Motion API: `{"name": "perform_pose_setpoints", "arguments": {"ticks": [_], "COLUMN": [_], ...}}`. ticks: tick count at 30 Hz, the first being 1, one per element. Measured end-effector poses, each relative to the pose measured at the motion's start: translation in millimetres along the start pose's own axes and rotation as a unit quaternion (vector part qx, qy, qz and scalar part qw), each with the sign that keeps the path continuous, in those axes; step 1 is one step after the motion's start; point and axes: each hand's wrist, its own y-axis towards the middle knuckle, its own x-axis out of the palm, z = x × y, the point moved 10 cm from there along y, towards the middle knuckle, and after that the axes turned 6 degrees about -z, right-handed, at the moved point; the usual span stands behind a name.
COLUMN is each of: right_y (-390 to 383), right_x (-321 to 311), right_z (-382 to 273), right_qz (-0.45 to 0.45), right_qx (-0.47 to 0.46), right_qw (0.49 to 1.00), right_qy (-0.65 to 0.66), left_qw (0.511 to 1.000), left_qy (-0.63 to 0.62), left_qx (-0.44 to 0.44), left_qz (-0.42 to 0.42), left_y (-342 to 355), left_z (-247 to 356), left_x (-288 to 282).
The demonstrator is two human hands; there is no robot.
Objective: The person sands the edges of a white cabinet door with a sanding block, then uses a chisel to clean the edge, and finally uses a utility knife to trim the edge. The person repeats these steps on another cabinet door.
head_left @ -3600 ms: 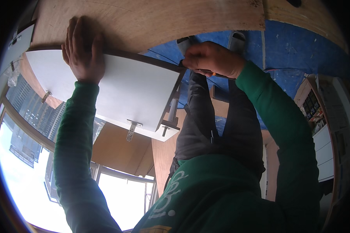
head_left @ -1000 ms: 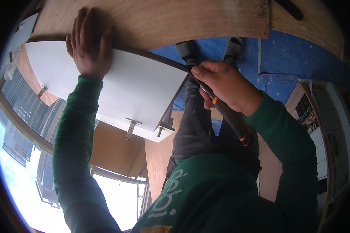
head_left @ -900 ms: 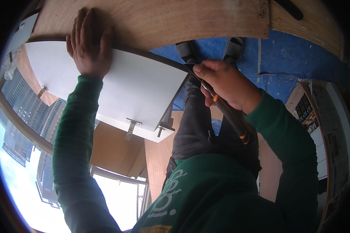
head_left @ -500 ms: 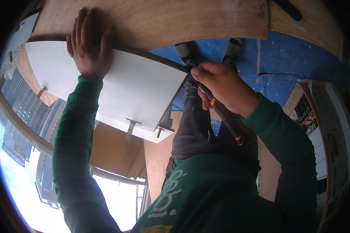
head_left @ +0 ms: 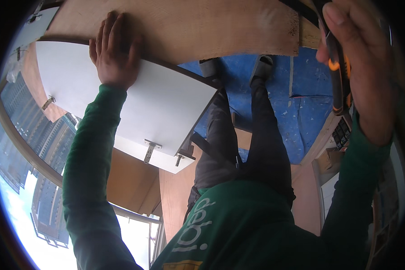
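Note:
Flat with fingers spread, my left hand [head_left: 117,56] rests across the far dark edge of a white cabinet panel [head_left: 162,103]. Its fingertips reach onto the plywood sheet [head_left: 211,27] beyond. A metal hinge [head_left: 150,150] is fixed near the panel's near edge, and a second hinge [head_left: 49,102] shows farther left. My right hand [head_left: 364,58] is raised at the far right, closed round black-and-orange pliers [head_left: 337,83], apart from the panel. The pliers' jaws point away from me; the palm hides part of the handles.
A black bar-shaped thing [head_left: 301,11] lies at the far edge, beside the pliers. Blue sheeting [head_left: 315,85] covers the floor under my feet. A window [head_left: 36,153] runs along the left. At the right stand a cardboard box [head_left: 330,159] and dark small items [head_left: 341,134].
My right hand has moved the pliers from the panel's near right corner up and to the far right. My left hand stays on the panel's far edge. The view has shifted slightly.

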Motion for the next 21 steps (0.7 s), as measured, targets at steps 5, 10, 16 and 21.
{"name": "perform_pose_setpoints", "arguments": {"ticks": [5,10,16,21], "right_y": [78.2,138.2,141.3,160.0], "right_x": [-64.2,-62.1,-92.0,-128.5], "right_z": [-59.3,-15.2,-8.5,19.8], "right_qz": [0.109,0.217,0.255,0.243], "right_qx": [-0.28,-0.343,-0.341,-0.281], "right_qw": [0.915,0.858,0.839,0.826], "right_qy": [-0.269,-0.314,-0.338,-0.423], "left_qw": [0.999,0.996,0.994,0.993], "left_qy": [0.008,0.003,0.012,0.016], "left_qx": [-0.035,-0.064,-0.074,-0.072], "left_qz": [-0.038,-0.065,-0.083,-0.094], "left_y": [0.2,5.6,4.9,12.0], "left_z": [3.0,8.0,10.2,15.9], "left_x": [-7.3,-18.7,-13.8,-6.5]}}
